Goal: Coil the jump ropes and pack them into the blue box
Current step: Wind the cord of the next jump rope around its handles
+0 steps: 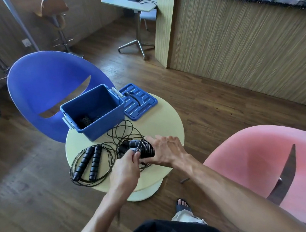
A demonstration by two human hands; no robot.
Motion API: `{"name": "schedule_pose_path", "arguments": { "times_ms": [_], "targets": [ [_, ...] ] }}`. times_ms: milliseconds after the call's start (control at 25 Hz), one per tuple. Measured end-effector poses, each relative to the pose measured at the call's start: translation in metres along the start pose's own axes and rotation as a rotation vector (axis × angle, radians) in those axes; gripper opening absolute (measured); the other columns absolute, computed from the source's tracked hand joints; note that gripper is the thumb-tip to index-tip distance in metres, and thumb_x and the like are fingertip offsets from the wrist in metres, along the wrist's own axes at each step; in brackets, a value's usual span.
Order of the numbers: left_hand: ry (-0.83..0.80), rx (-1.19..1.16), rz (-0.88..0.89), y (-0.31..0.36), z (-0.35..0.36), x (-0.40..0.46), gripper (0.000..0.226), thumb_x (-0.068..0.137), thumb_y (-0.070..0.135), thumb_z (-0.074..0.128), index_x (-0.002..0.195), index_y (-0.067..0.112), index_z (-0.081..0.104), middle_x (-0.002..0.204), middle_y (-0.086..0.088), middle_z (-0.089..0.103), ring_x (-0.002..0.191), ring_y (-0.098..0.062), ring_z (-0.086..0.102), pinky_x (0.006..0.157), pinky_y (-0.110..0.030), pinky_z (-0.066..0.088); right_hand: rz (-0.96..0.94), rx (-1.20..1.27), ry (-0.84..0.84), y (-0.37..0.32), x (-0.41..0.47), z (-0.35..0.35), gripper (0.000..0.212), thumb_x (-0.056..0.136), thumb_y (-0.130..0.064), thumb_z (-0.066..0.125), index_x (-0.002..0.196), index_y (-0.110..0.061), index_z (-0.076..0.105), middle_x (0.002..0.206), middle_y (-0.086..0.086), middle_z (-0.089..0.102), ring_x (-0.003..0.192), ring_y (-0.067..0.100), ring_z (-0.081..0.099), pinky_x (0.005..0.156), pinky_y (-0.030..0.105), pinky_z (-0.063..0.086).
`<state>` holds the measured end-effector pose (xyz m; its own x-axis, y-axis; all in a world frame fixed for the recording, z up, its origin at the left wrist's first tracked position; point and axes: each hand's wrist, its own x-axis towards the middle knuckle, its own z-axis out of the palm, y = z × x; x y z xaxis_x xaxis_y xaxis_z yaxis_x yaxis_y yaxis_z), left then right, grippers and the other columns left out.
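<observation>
Jump rope — right hand holds handles, left hand pinches cord.

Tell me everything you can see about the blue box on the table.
The blue box is an open plastic tub with pale latch clips on two opposite rims. It stands upright at the far left of the round cream table, in front of a blue chair. Inside lies something black, apparently a coiled jump rope. Its ribbed lid lies flat right beside it. Neither hand touches it.
</observation>
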<state>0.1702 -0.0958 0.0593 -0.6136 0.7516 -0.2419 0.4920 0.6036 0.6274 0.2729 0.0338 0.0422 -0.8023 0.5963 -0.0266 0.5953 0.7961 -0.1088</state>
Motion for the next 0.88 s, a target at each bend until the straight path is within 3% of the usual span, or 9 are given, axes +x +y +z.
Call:
{"name": "schedule_pose_path", "arguments": {
  "times_ms": [80,120,200,360,560,640,760,880],
  "targets": [
    [0.088,0.398,0.142,-0.001,0.001,-0.008,0.017,0.104,0.029,0.033,0.094,0.018,0.042,0.075,-0.003,0.066,0.071,-0.027,0.064,0.056,-0.032,0.042,0.014,0.005,-0.013,-0.001,-0.001,0.001,0.07,0.077,-0.082,0.054,0.12,-0.027,0.053,0.097,0.003,0.065,0.08,0.028,0.068,0.063,0.031,0.041],
    [0.096,0.481,0.188,0.0,0.002,-0.01,0.007,0.103,0.018,0.035,0.098,0.018,0.04,0.08,-0.003,0.066,0.075,-0.026,0.066,0.057,-0.032,0.042,0.015,0.009,-0.013,-0.001,-0.002,0.001,0.07,0.078,-0.081,0.055,0.121,-0.027,0.053,0.098,0.003,0.066,0.081,0.027,0.068,0.063,0.031,0.04],
    [0.085,0.459,0.197,0.004,0.001,-0.013,0.013,0.097,0.004,0.034,0.101,0.016,0.037,0.085,-0.001,0.063,0.078,-0.026,0.065,0.058,-0.031,0.04,0.014,0.003,-0.005,0.0,-0.002,-0.002,0.069,0.079,-0.08,0.056,0.121,-0.026,0.053,0.098,0.003,0.066,0.081,0.027,0.067,0.063,0.03,0.039],
    [0.021,0.116,0.14,0.009,-0.022,0.011,0.013,0.101,0.025,0.037,0.098,0.018,0.047,0.076,-0.001,0.06,0.067,-0.023,0.058,0.058,-0.033,0.039,-0.006,-0.066,-0.004,0.004,-0.005,0.001,0.07,0.082,-0.076,0.058,0.127,-0.024,0.049,0.099,0.004,0.064,0.079,0.027,0.069,0.06,0.03,0.038],
    [0.074,0.503,0.565,0.004,-0.051,0.04,0.012,0.098,0.018,0.046,0.088,0.019,0.04,0.066,0.004,0.052,0.052,-0.014,0.05,0.044,-0.026,0.033,-0.064,-0.019,0.004,0.002,-0.014,0.011,0.09,0.082,-0.074,0.059,0.153,-0.028,0.029,0.1,0.01,0.067,0.077,0.029,0.068,0.06,0.031,0.04],
    [0.068,0.556,0.632,0.0,-0.058,0.052,0.015,0.096,0.019,0.052,0.088,0.02,0.04,0.067,0.007,0.049,0.056,-0.016,0.05,0.047,-0.026,0.036,-0.084,-0.012,-0.014,0.004,-0.013,0.011,0.091,0.083,-0.075,0.058,0.155,-0.029,0.025,0.098,0.009,0.066,0.075,0.028,0.066,0.06,0.031,0.04],
    [0.097,0.598,0.779,0.002,-0.071,0.065,0.007,0.091,0.017,0.062,0.093,0.019,0.056,0.071,0.009,0.045,0.067,-0.015,0.049,0.049,-0.025,0.032,-0.118,0.022,-0.021,0.002,-0.013,0.013,0.083,0.083,-0.072,0.06,0.147,-0.026,0.032,0.095,0.008,0.064,0.07,0.028,0.063,0.06,0.033,0.047],
    [0.024,0.624,0.91,0.002,-0.075,0.058,0.013,0.089,0.015,0.064,0.102,0.017,0.064,0.086,0.004,0.059,0.081,-0.016,0.059,0.053,-0.028,0.046,-0.102,0.031,-0.03,0.006,-0.014,0.018,0.079,0.083,-0.069,0.062,0.144,-0.026,0.035,0.098,0.008,0.065,0.073,0.028,0.065,0.062,0.033,0.048]
  ]
}}
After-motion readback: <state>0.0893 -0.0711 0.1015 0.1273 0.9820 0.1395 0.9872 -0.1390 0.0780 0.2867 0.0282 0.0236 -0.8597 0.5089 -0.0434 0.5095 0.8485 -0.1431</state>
